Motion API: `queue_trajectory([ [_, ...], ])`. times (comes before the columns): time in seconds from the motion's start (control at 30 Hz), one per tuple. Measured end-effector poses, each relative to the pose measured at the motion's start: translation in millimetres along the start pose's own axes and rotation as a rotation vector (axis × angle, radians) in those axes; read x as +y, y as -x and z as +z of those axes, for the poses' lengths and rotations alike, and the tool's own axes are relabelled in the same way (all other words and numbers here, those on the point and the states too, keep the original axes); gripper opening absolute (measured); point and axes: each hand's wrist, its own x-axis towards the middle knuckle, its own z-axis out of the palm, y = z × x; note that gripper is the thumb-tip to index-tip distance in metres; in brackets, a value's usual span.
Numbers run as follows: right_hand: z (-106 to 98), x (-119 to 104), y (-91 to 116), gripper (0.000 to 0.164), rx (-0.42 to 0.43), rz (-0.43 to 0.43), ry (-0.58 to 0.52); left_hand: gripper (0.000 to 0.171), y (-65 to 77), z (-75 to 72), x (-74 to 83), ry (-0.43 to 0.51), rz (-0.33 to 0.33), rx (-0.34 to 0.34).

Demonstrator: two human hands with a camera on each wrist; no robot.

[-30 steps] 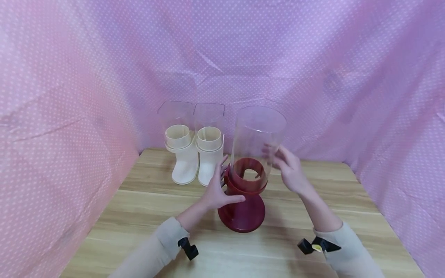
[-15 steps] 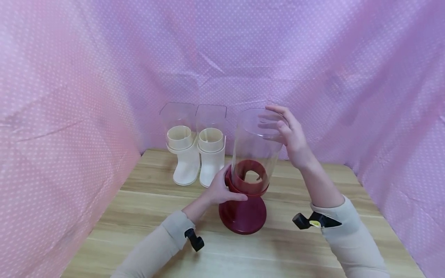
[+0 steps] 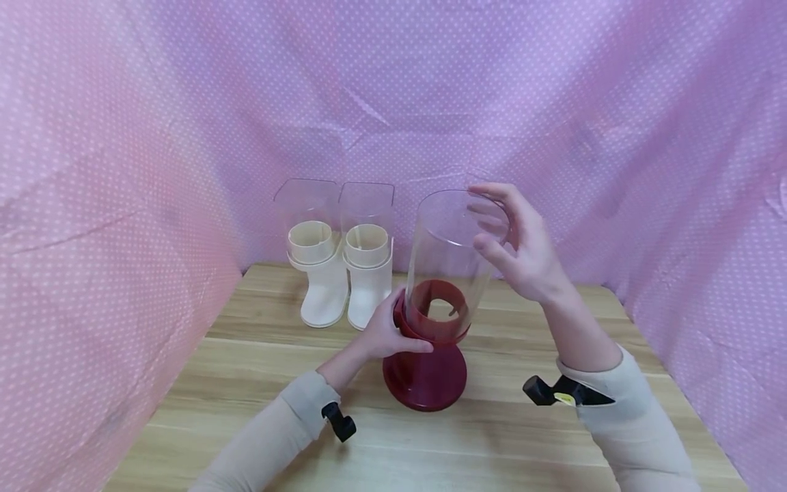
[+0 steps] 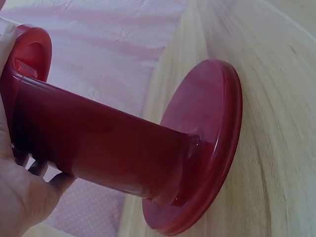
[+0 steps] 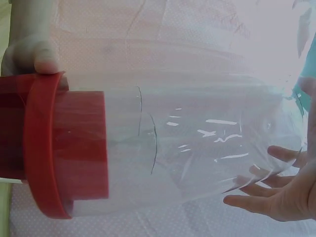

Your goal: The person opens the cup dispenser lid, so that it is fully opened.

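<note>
A red dispenser stand (image 3: 424,376) with a round foot stands on the table, its collar (image 5: 42,148) round the lower end of a clear plastic cylinder (image 3: 451,263). My left hand (image 3: 384,331) grips the stand just under the collar, thumb across the near side; in the left wrist view the hand (image 4: 27,192) wraps the upper part of the stand's column (image 4: 98,133). High up, my right hand (image 3: 529,253) holds the cylinder's open rim, with fingers on the far side and thumb nearer me. In the right wrist view its spread fingers (image 5: 256,202) lie along the cylinder wall.
Two cream dispenser stands (image 3: 326,297) with clear squarish containers (image 3: 367,198) stand side by side at the back left, close to my left hand. A pink dotted cloth (image 3: 393,82) encloses the wooden table (image 3: 258,369) at the back and sides.
My right hand has risen from beside the lower cylinder to its top rim and taken hold there. My left hand has closed in round the red stand, which has stayed in place.
</note>
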Motion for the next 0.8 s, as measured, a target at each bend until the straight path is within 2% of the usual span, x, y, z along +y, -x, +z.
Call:
queue_trajectory([
  [0.13, -1, -9, -3, 0.071, -0.061, 0.029, 0.209, 0.093, 0.3, -0.3, 0.0, 0.001, 0.001, -0.001],
  [0.23, -2, -13, -4, 0.077, -0.087, 0.094, 0.265, 0.094, 0.3, 0.0, -0.1, 0.010, -0.002, -0.010],
  [0.37, -6, -12, -9, 0.072, -0.090, 0.166, 0.225, 0.095, 0.1, 0.9, 1.8, 0.031, -0.001, -0.010],
  [0.6, -13, 2, -17, 0.065, -0.089, 0.184, 0.156, 0.098, 0.6, 2.4, 0.7, 0.042, -0.005, -0.017],
  [0.8, -10, -2, -17, 0.066, -0.087, 0.184, 0.120, 0.098, 3.6, 1.4, 1.5, 0.034, 0.013, -0.021],
])
